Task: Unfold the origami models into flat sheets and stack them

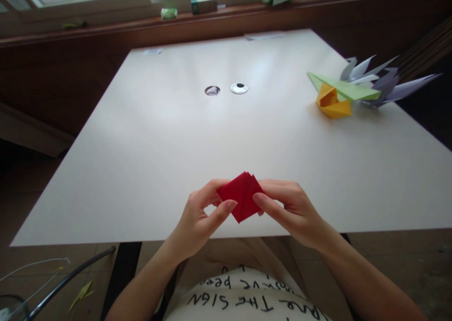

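A red piece of folded origami paper [242,194] is held up over the table's near edge. It is diamond-shaped, with layered points at the top and a crease line down its front. My left hand [208,212] pinches its left corner, thumb on the front face and fingers behind. On the opposite side my right hand [291,205] grips the right corner the same way, its thumb pressing the front. The fingers behind the paper are partly hidden.
The white table [141,170] has two cable holes. At its right lie a yellow folded paper piece [334,103], a green one [349,88] and purple-grey paper cranes [391,85]. Small packets and a box [204,4] stand on the ledge behind. A yellow-green paper piece [82,293] lies on the floor.
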A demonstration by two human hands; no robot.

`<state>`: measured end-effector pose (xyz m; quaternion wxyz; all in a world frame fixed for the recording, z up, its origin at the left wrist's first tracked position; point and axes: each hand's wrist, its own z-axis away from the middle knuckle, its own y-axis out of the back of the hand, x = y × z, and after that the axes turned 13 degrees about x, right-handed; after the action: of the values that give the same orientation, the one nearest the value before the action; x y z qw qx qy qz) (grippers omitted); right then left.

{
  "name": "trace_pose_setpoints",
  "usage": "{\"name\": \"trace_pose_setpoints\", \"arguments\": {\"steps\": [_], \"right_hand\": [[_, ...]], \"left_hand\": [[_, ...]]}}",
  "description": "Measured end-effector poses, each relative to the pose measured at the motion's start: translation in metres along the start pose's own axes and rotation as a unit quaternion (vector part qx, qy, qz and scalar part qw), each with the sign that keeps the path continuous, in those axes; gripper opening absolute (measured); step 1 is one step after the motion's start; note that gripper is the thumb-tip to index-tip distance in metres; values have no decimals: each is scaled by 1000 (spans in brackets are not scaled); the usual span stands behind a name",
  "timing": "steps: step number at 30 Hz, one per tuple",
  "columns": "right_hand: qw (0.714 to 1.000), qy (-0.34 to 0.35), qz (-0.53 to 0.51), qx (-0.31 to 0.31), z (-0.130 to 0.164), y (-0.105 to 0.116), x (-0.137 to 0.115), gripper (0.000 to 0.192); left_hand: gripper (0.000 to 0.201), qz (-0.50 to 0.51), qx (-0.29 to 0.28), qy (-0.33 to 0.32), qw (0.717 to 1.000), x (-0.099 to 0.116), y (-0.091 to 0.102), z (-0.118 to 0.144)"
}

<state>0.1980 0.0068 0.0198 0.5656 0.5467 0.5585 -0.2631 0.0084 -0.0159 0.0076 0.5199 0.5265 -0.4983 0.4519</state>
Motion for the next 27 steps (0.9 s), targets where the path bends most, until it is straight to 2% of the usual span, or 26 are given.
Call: {"name": "trace_pose_setpoints", "arguments": {"steps": [2,5,8,11,14,20,24,27], "right_hand": [[997,43,53,26,-1,0,1,24],[987,108,76,96,-2,-2,1,5],[972,156,83,156,-2,-4,1,9],[955,194,123,186,-2,-5,1,13],[942,223,151,200,-1,-7,0,16],[931,250,161,214,4,-12,-4,23],[921,288,166,204,6,-11,-4,26],[922,291,167,195,5,-11,-4,24]], "left_hand": [[24,-15,11,-13,1000,-2,2,-1],[21,-50,26,-59,997,-6,4,-2],[20,-77,21,-95,992,-6,3,-2],[28,-87,17,-99,991,-3,0,-1],[36,-83,17,-112,990,-1,-3,2],[32,-101,42,-165,980,2,-9,4],[35,-111,19,-175,978,4,-9,5],[34,-110,3,-175,978,6,-7,6]]}}
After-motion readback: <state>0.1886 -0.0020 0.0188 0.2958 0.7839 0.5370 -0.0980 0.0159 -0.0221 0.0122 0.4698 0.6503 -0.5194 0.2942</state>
